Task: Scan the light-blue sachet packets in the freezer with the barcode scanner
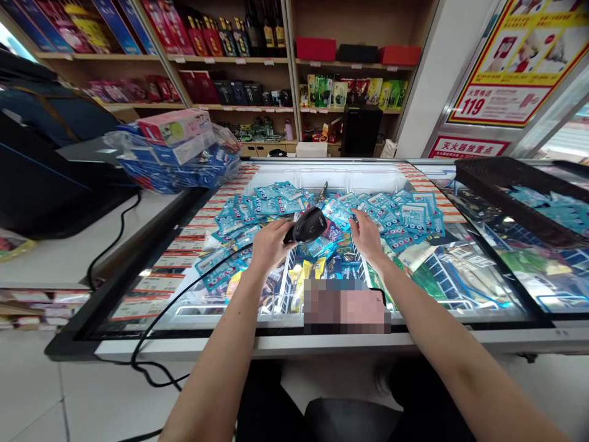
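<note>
Black scanner was in left hand, over glass-topped freezer, head tilted toward right hand; left fingers clamped on grip. Black cable trailed left, over freezer's near edge. Blue packets lay loose in two spreads, left and right. Right hand was at right spread's inner edge; could not tell whether its fingers pinched packet. Yellow packages showed beneath glass. Wrapped bundle stood left, black tray right, stocked shelves behind.
</note>
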`<state>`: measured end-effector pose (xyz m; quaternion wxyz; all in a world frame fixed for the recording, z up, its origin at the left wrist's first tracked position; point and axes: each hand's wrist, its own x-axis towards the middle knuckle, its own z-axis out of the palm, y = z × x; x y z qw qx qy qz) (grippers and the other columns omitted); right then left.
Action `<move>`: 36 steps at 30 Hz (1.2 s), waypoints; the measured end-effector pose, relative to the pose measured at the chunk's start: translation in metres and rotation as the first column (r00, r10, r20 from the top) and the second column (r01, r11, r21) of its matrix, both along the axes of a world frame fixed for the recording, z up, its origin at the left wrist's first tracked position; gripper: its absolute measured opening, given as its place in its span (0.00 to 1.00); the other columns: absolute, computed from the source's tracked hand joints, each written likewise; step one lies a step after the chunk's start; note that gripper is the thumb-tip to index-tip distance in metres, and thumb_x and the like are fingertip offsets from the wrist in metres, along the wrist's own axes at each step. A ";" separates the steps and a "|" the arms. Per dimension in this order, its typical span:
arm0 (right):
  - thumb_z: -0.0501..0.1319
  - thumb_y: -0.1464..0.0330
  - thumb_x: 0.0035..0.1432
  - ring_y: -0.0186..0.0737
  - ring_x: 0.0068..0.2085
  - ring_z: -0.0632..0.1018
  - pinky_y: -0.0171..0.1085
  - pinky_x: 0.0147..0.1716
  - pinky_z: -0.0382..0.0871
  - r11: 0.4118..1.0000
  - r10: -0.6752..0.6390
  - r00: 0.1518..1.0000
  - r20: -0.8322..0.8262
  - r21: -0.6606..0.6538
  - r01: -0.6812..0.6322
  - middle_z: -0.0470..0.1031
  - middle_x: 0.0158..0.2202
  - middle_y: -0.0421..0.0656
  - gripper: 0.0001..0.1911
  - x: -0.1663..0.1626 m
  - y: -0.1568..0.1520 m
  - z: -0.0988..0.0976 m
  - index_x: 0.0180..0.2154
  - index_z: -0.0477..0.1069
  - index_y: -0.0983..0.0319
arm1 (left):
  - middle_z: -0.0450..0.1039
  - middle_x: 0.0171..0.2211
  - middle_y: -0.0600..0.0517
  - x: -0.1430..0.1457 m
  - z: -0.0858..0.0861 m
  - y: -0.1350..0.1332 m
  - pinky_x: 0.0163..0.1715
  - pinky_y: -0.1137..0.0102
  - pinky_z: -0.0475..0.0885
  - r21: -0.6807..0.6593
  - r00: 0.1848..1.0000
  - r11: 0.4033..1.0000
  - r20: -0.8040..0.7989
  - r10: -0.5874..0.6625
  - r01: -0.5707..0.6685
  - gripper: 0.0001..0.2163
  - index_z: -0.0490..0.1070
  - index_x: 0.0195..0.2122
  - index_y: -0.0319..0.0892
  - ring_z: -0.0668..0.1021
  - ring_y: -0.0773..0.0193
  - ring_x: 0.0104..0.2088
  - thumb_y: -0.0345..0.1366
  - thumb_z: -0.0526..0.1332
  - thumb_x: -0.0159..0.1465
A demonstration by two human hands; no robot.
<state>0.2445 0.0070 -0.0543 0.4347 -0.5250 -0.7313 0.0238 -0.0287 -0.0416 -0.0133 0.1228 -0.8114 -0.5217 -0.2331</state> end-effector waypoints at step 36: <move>0.55 0.55 0.59 0.52 0.52 0.64 0.48 0.50 0.59 0.947 -0.319 0.929 0.188 0.020 0.321 0.69 0.48 0.51 0.19 0.005 -0.020 0.011 0.44 0.74 0.61 | 0.74 0.40 0.46 -0.001 -0.007 0.002 0.40 0.63 0.66 -0.003 0.988 1.000 -0.153 -0.022 0.022 0.16 0.68 0.48 0.43 0.74 0.53 0.44 0.41 0.61 0.59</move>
